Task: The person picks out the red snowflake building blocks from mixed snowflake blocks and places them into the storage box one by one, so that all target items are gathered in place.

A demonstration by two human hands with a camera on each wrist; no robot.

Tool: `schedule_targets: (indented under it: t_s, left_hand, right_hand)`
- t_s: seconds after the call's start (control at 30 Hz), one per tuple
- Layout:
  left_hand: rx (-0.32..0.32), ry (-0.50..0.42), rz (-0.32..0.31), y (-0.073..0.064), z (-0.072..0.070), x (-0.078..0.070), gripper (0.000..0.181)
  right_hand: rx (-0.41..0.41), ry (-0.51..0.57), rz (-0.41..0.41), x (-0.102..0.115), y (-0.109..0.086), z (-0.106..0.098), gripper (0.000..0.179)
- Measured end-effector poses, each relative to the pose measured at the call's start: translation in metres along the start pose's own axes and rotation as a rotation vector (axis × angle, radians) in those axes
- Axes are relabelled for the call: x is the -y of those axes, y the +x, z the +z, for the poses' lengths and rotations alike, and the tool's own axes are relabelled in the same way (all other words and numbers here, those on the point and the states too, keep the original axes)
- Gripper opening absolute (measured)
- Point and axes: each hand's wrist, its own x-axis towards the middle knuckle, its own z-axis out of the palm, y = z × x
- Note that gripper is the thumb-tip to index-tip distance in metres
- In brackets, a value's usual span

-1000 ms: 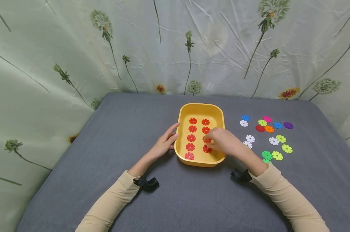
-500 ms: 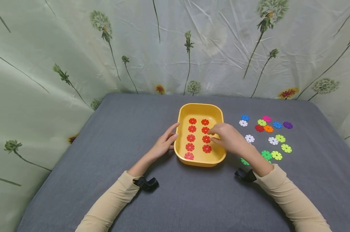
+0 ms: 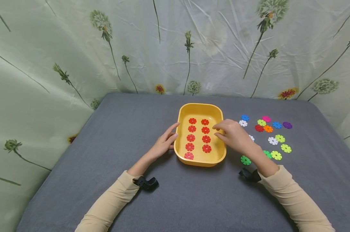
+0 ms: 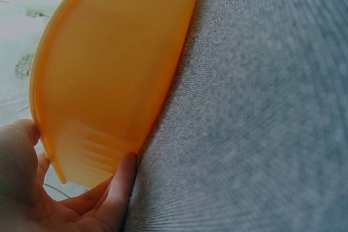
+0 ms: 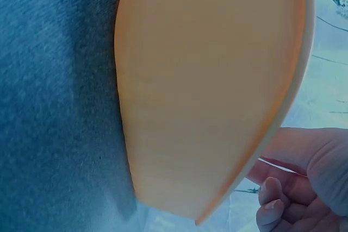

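Note:
A yellow plastic basin (image 3: pixel 200 160) stands mid-table in the head view, with red notched plastic discs (image 3: pixel 190 138) lying in two columns on its floor. My left hand (image 3: pixel 161 145) touches the basin's left side. In the left wrist view, the left thumb and fingers (image 4: pixel 120 191) rest against the rim and outer wall. Over the right rim hovers my right hand (image 3: pixel 234 137), thumb and forefinger apart and nothing seen between them. The right wrist view shows its other fingers (image 5: pixel 270 210) loosely bent beyond the basin wall (image 5: pixel 212 80).
Loose discs lie right of the basin: blue (image 3: pixel 277 125), white (image 3: pixel 273 140), orange (image 3: pixel 268 129), purple (image 3: pixel 287 125), dark red (image 3: pixel 259 128), pink, yellow-green and green (image 3: pixel 245 160). The right forearm partly covers some. A grey cloth (image 3: pixel 105 145) covers the table; a flowered curtain (image 3: pixel 169 48) hangs behind.
My right hand has left the right column of red discs and moved up and right to the basin's right rim. The left hand and the basin have stayed in place.

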Motion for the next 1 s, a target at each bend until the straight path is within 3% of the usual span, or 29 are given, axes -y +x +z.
schedule_targets:
  t_s: [0.17,0.53,1.0]
  left_hand:
    - [-0.010,-0.003,0.013,0.004,0.000,0.009,0.051]
    - [-0.015,0.007,0.022,0.003,0.000,0.009,0.049]
    - [-0.010,-0.001,-0.004,0.002,0.000,0.005,0.051]
  right_hand:
    - [-0.061,0.011,-0.004,-0.003,-0.003,-0.001,0.021]
    - [-0.152,0.011,0.020,-0.012,-0.013,-0.004,0.021]
    - [-0.195,-0.075,0.066,-0.030,-0.022,-0.012,0.016]
